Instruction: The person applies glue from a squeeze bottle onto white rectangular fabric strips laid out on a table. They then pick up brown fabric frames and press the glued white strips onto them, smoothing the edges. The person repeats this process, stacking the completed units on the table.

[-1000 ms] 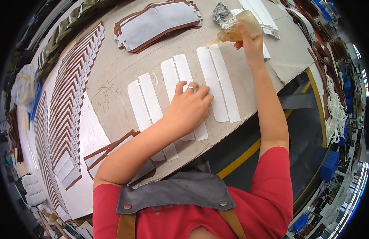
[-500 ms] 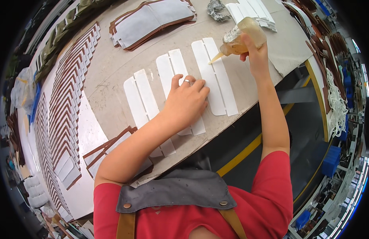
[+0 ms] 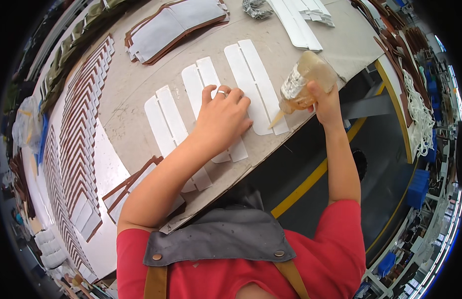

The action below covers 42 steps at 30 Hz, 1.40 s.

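Observation:
In my right hand (image 3: 328, 102) is a translucent squeeze bottle (image 3: 313, 74) of yellowish liquid, partly wrapped in silvery material. The bottle tilts downward, its narrow nozzle (image 3: 276, 119) at the near end of the rightmost white panel (image 3: 236, 62), along the slit between two strips. My left hand (image 3: 223, 117), a ring on one finger, rests with loosely bent, spread fingers over the middle white panel (image 3: 193, 82). It hides part of that panel. Under my left forearm runs the left white panel (image 3: 157, 119), also split lengthwise.
Behind the panels lies a stack of white pieces with brown edges (image 3: 173, 30). Long overlapping rows of brown-and-white pieces (image 3: 81, 134) cover the left side. More white strips (image 3: 296, 25) and a crumpled silvery lump (image 3: 256, 9) are at the back. The table edge (image 3: 261, 167) slants past my body.
My right hand has brought the bottle nearer to me, its nozzle passing from the middle of the rightmost panel to the near end. My left hand stays on the middle panel.

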Each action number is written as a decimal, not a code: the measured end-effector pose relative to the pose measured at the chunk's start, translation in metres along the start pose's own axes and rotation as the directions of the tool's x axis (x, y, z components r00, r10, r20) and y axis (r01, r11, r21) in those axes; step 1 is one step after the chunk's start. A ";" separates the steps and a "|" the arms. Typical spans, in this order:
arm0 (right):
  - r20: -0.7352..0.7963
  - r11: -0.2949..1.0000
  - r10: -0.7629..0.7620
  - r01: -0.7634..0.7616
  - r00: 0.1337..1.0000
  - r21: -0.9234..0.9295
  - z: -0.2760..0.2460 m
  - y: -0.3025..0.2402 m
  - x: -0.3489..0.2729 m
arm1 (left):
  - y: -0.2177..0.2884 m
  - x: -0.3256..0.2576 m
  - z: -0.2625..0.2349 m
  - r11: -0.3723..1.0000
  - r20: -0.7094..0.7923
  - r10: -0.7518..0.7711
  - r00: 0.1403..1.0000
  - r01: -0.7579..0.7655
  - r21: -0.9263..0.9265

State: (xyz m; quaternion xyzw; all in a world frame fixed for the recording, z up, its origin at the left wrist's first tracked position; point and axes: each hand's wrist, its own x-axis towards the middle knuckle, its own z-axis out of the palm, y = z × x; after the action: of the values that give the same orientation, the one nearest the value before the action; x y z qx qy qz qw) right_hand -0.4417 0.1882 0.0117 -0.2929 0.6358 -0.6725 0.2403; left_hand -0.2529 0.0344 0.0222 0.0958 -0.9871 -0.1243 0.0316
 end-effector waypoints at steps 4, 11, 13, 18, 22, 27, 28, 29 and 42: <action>-0.044 0.953 0.006 0.008 0.999 0.302 -0.005 0.005 0.009 | -0.003 0.000 0.004 0.999 -0.075 0.029 0.997 -0.030 -0.014; -0.038 0.936 -0.352 0.351 0.935 -0.033 0.019 -0.002 0.100 | -0.002 0.001 0.005 1.000 -0.013 0.015 1.000 -0.015 -0.007; -0.049 0.932 -0.357 0.351 0.933 -0.094 0.028 0.005 0.120 | -0.002 0.001 0.006 1.000 -0.027 0.022 0.999 -0.023 -0.010; -0.036 0.928 -0.360 0.354 0.932 -0.113 0.045 0.013 0.143 | -0.003 -0.001 0.006 0.999 -0.035 0.026 0.999 -0.027 -0.027; -0.030 0.932 -0.348 0.342 0.937 -0.122 0.039 0.016 0.142 | -0.004 -0.001 0.006 0.999 -0.039 0.030 0.999 -0.032 -0.039; -0.023 0.968 -0.241 0.238 0.970 -0.080 0.029 0.008 0.112 | -0.004 0.000 0.009 1.000 -0.036 0.020 0.999 -0.020 -0.023; -0.034 0.974 -0.217 0.214 0.975 -0.076 0.026 0.006 0.104 | -0.004 0.000 0.010 1.000 -0.046 0.020 0.999 -0.021 -0.018; -0.047 0.979 -0.195 0.191 0.980 -0.073 0.024 0.004 0.096 | -0.004 0.000 0.010 1.000 -0.044 0.019 0.999 -0.020 -0.019; 0.149 0.970 -0.236 0.242 0.960 -0.022 -0.019 -0.015 -0.015 | -0.002 0.000 0.009 1.000 -0.062 0.019 0.998 -0.019 0.004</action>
State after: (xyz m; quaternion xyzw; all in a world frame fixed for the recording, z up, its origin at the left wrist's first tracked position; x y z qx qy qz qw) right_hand -0.4436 0.2138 0.0252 -0.4207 0.5899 -0.6605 0.1970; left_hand -0.2537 0.0349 0.0136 0.0904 -0.9867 -0.1192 0.0631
